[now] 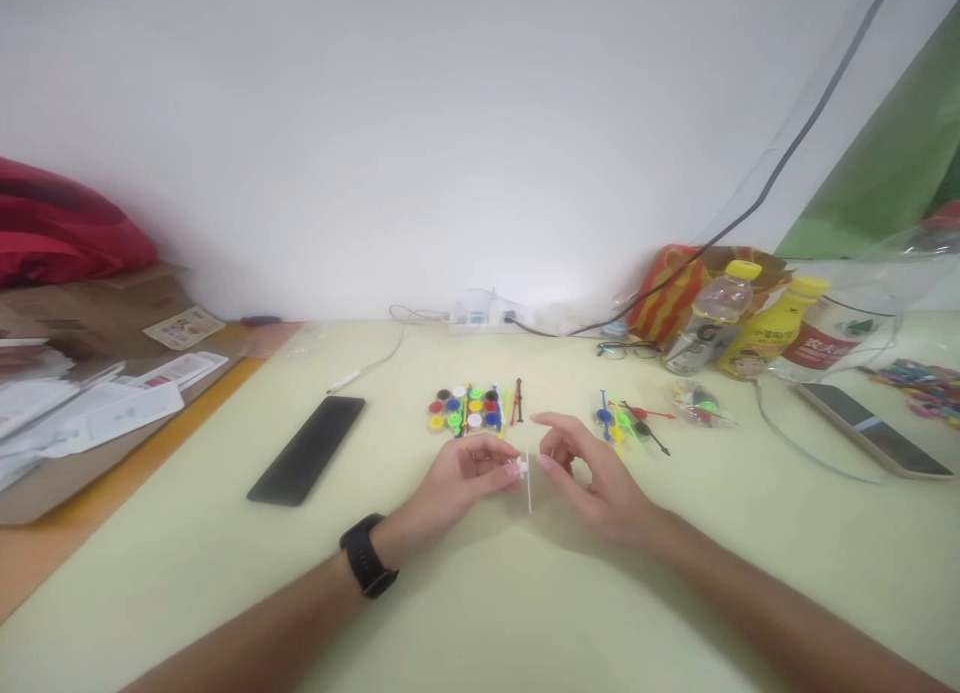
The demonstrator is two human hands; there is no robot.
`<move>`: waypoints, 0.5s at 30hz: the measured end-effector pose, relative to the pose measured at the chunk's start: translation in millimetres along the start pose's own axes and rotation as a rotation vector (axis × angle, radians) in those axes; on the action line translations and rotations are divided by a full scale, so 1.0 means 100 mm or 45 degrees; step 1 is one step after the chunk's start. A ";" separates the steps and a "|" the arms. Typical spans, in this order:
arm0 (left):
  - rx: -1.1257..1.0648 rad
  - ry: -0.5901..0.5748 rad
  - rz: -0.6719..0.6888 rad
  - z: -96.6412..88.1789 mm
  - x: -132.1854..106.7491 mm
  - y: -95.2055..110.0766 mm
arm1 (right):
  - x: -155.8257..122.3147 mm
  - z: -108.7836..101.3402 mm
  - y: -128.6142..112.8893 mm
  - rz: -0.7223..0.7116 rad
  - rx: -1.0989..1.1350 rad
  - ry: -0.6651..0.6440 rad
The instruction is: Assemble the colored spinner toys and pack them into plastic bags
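Between thumb and fingers of my left hand (472,473) is a small white plastic arrow spinner (529,488), its thin stick upright and its little hub at my fingertips. Just right of it is my right hand (589,468), index finger and thumb apart, with nothing visible between them. Beyond my left hand several coloured round pieces (475,420) in red, yellow, blue, green, white and black lie in rows, with thin arrows on and beside them. Behind my right hand lie loose coloured arrow pieces (637,428) and a clear bag (701,403) of similar parts.
A black phone (307,451) lies left, near a white cable (367,368). Bottles (709,323), glasses (628,350) and another phone (874,428) are at right. A power strip (487,318) stands by the wall; papers (142,403) and a cardboard box (97,308) are far left.
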State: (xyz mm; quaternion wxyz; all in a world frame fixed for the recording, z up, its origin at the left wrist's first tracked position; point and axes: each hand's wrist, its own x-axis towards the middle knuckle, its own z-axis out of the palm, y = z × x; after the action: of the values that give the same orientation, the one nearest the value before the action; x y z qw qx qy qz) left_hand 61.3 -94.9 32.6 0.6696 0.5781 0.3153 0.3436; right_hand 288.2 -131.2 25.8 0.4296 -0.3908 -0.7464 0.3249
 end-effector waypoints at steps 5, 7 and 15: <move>-0.008 0.011 -0.004 0.01 0.00 0.01 | -0.01 -0.07 0.02 -0.131 -0.268 -0.011; -0.012 0.015 -0.014 0.01 -0.01 0.01 | 0.02 -0.11 -0.01 -0.032 -0.268 -0.101; -0.022 0.005 -0.004 0.03 -0.01 0.03 | 0.08 -0.13 -0.11 0.081 0.002 0.019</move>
State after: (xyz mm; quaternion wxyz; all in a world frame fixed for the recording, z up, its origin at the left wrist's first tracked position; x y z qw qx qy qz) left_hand 62.6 -97.1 36.5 0.6744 0.5711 0.3148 0.3463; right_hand 293.8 -127.4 43.0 0.4249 -0.4162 -0.7302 0.3362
